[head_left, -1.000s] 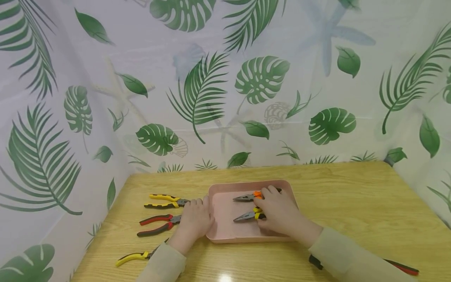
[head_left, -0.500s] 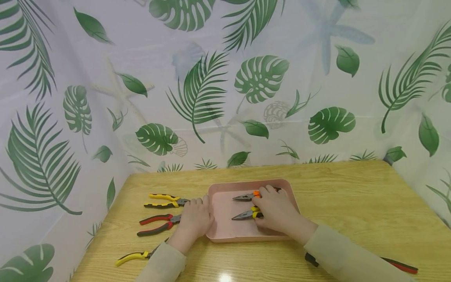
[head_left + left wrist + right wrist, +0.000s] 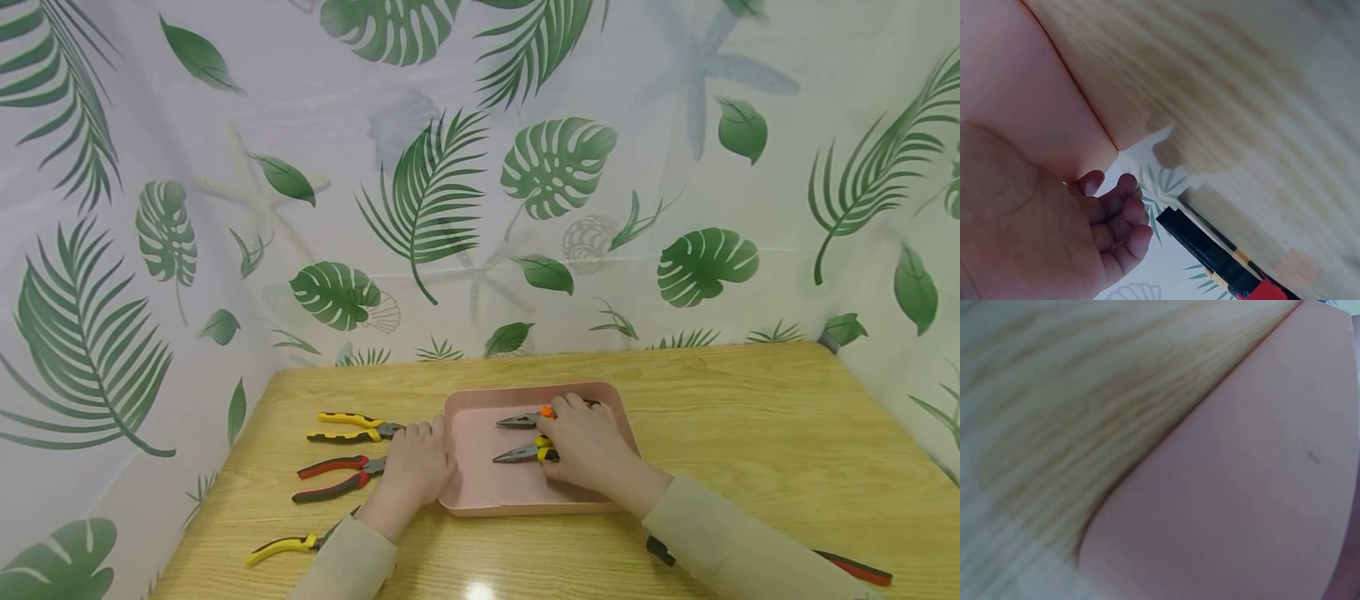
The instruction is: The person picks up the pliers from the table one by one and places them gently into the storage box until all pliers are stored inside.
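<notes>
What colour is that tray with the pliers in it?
The tray is plain pale pink, seen best in the head view.

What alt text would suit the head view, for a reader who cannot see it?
A person's right hand grips metal pliers with yellow-and-black handles in a shallow, rectangular pink tray, beside orange-handled pliers; the left hand is at the tray's left edge. On the yellow wood-grain table, at left, red-and-black pliers lie between two yellow-and-black tools.
</notes>
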The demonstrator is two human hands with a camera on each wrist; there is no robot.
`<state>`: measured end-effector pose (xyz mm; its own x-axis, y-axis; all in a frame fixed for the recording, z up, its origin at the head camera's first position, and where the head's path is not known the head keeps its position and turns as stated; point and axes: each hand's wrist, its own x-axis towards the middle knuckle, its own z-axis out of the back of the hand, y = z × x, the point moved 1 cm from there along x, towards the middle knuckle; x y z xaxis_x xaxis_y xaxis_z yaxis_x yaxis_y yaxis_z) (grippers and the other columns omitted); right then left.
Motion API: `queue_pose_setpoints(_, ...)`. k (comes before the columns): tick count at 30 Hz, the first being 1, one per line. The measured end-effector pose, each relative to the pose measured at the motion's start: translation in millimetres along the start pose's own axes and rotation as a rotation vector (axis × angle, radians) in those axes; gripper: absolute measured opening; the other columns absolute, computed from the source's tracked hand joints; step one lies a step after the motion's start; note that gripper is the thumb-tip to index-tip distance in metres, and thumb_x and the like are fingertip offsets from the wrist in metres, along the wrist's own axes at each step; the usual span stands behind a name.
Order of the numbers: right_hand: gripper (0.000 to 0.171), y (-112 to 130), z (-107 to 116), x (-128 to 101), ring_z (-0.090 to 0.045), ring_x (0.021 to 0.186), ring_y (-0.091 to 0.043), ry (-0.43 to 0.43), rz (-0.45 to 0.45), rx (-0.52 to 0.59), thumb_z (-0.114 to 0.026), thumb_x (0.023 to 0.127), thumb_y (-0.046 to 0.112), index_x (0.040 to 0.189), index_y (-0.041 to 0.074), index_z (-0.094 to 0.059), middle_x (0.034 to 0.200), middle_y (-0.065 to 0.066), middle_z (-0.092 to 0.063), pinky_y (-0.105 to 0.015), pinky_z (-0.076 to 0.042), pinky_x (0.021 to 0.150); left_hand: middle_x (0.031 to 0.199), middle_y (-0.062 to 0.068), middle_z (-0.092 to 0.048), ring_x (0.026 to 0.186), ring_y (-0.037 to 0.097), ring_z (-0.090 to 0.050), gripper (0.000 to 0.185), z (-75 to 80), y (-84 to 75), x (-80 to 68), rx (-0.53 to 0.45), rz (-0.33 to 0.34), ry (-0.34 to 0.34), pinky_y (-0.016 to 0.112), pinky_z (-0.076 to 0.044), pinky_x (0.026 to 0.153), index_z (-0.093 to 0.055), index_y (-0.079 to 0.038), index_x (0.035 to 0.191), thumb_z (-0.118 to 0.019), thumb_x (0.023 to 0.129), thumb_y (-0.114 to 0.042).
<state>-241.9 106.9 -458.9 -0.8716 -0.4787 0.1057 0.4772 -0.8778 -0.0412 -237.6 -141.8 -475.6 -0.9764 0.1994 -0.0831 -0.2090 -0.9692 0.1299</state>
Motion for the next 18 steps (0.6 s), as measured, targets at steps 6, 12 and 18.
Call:
queue_pose_setpoints(6,0.035,-1.1,-3.2,0.4,-0.051,0.092,-0.02,0.011,0.0,-0.011,-0.084,0.082,0.042,0.106,0.02,-0.072,0.107,-0.006,-0.062,-0.048,-0.052,0.071,0.105,0.013,-0.064,0.102,0.03,-0.064,0.038,0.5,-0.3,-1.4,0.001,0.002,0.004,0.046,-0.052,0.097,-0.05,-0.004,0.128,-0.054,0.107,-0.037)
queue_pose_setpoints(12,0.037,-1.2,-3.6,-0.9,-0.053,0.094,-0.021,-0.006,0.018,-0.04,-0.082,0.081,0.042,0.109,0.019,-0.072,0.107,-0.006,-0.062,-0.049,-0.051,0.076,0.108,0.015,-0.066,0.105,0.031,-0.065,0.041,0.8,-0.2,-1.9,0.001,0.001,-0.001,0.047,-0.052,0.098,-0.05,-0.003,0.132,-0.053,0.107,-0.036)
queue_pose_setpoints(18,0.034,-2.5,-3.1,-3.7,-0.051,0.091,-0.023,-0.02,0.031,-0.022,-0.081,0.081,0.04,0.105,0.019,-0.071,0.104,-0.006,-0.06,-0.048,-0.047,0.075,0.108,0.016,-0.066,0.105,0.032,-0.065,0.041,0.3,0.1,-1.8,0.005,-0.002,-0.002,0.047,-0.052,0.099,-0.05,-0.003,0.132,-0.053,0.107,-0.035)
